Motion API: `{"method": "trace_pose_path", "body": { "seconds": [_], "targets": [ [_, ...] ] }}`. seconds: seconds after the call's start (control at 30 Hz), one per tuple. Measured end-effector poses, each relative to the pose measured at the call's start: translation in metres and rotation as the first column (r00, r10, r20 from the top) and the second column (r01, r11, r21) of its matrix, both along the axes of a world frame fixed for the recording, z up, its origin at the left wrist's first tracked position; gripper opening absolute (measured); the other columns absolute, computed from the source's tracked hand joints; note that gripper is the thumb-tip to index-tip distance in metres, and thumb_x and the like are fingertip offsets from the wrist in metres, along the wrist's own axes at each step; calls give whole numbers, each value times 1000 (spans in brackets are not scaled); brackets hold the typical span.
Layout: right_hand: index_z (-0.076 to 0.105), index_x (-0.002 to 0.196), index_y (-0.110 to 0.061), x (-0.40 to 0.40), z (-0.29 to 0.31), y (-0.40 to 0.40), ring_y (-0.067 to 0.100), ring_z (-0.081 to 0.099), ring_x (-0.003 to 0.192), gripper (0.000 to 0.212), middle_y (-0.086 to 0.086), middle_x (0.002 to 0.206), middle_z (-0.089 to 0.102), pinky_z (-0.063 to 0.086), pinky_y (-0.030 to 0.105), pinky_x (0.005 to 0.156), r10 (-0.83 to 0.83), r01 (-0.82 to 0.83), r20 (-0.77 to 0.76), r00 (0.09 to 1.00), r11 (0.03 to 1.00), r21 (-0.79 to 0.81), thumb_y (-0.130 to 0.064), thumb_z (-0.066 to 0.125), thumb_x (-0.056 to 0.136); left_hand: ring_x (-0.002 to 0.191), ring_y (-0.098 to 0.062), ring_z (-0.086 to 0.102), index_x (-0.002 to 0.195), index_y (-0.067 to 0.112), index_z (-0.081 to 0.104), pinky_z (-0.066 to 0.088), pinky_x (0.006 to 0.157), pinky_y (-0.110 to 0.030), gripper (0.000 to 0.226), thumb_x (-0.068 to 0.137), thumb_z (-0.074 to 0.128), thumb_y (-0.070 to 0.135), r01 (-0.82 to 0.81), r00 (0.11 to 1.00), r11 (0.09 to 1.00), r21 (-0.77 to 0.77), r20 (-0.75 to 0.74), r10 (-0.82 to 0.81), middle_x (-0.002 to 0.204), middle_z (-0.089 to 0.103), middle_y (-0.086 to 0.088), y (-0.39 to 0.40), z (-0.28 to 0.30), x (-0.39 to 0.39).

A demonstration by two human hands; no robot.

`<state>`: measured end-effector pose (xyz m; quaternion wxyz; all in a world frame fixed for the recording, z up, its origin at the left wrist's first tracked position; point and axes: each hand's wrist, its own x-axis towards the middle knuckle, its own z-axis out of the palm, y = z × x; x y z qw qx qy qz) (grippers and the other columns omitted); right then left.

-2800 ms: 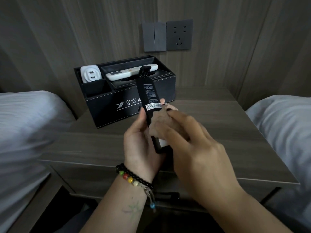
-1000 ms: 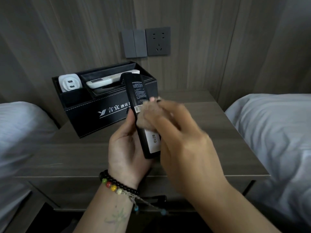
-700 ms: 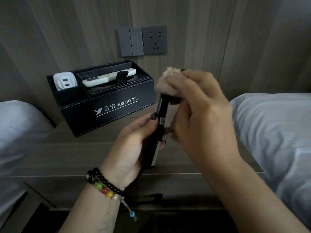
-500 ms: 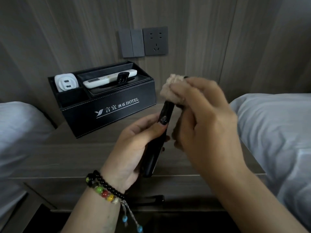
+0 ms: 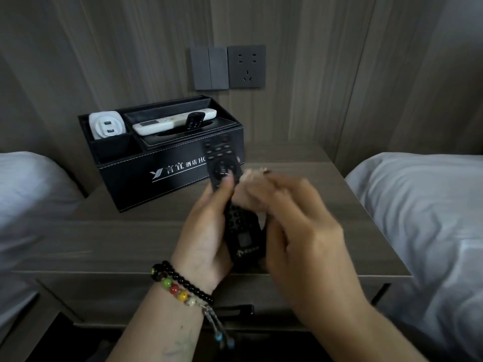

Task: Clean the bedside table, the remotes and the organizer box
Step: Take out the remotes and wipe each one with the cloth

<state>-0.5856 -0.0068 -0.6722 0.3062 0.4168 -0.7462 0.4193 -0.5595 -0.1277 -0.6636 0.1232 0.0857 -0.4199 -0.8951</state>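
My left hand [image 5: 206, 231] grips a long black remote [image 5: 230, 194] above the bedside table [image 5: 125, 239], button side facing me, thumb on its round pad. My right hand [image 5: 300, 231] pinches a small beige cloth [image 5: 248, 189] against the remote's right edge; that hand is blurred. Behind stands the black organizer box [image 5: 156, 173] with white lettering. A white remote [image 5: 170, 122] and a small black remote [image 5: 194, 120] lie in its rear tray, and a white plug adapter [image 5: 105, 125] sits in its left compartment.
Beds with pale sheets flank the table, one at the left [image 5: 28, 199] and one at the right [image 5: 423, 220]. A grey wall switch [image 5: 209, 67] and socket [image 5: 247, 66] sit on the wood panel behind. A drawer handle [image 5: 235, 310] shows below the table front.
The black remote has been turned from edge-on to button side up. My right hand with the cloth dropped from the remote's top end to its right side.
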Motion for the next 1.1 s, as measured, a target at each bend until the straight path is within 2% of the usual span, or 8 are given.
{"method": "trace_pose_path", "body": {
  "seconds": [0.17,0.3,0.47,0.6,0.7,0.87,0.97,1.1],
  "targets": [
    [58,120,-25,29,-18,-2,25,62,116,46,9,131,59,60,42,56,31,-21,-71,997,991,134,-27,14,105,97,-16,63,101,7,65,54,78,-32,49,95,43,51,-159,987,939,305,13,163,101,68,-3,-19,1,-4],
    [71,110,-20,41,-18,-6,28,68,104,65,12,122,65,55,38,42,-35,68,-163,986,976,208,-20,6,104,84,-14,61,97,8,65,48,78,-29,50,96,40,51,-170,981,932,319,-38,192,93,67,-3,-27,9,0],
    [55,120,-25,26,-10,-6,29,65,109,35,11,129,59,58,42,51,-34,53,-123,992,986,160,-19,27,102,90,-16,62,91,11,70,51,80,-32,39,89,51,45,-183,970,946,267,-110,219,94,67,-3,-18,9,2],
    [62,119,-24,34,-11,-6,27,63,114,49,10,129,60,58,43,52,-45,64,-113,993,984,166,-26,15,105,74,-12,65,72,15,77,52,75,-32,45,86,51,50,-126,981,971,205,-122,154,84,69,-1,-14,12,3],
    [56,120,-28,28,-8,-1,25,64,111,31,7,130,57,59,41,54,-42,56,-99,994,988,144,-20,35,99,82,-14,62,65,16,77,52,78,-32,49,92,47,45,-161,967,962,219,-159,198,85,69,-1,-13,11,1],
    [61,120,-26,33,-11,-1,28,64,111,33,9,129,59,58,41,53,-22,36,-104,994,990,138,-18,35,101,95,-14,59,102,10,68,40,98,-36,43,84,56,48,-88,980,954,287,-148,135,100,65,-3,-17,9,-2],
    [53,121,-31,23,-8,2,25,64,110,42,5,130,57,59,41,55,-57,66,-70,996,989,131,-7,53,86,92,-15,61,108,10,64,48,88,-30,43,85,54,44,-116,966,948,297,-190,177,101,66,-4,-20,8,-3],
    [62,120,-28,35,-11,0,25,64,112,34,7,129,59,58,42,53,-35,47,-92,995,990,132,-18,41,95,82,-14,63,107,11,64,51,72,-32,45,81,57,47,-34,979,950,310,-183,94,97,67,-2,-19,9,-1]
  ]
}}
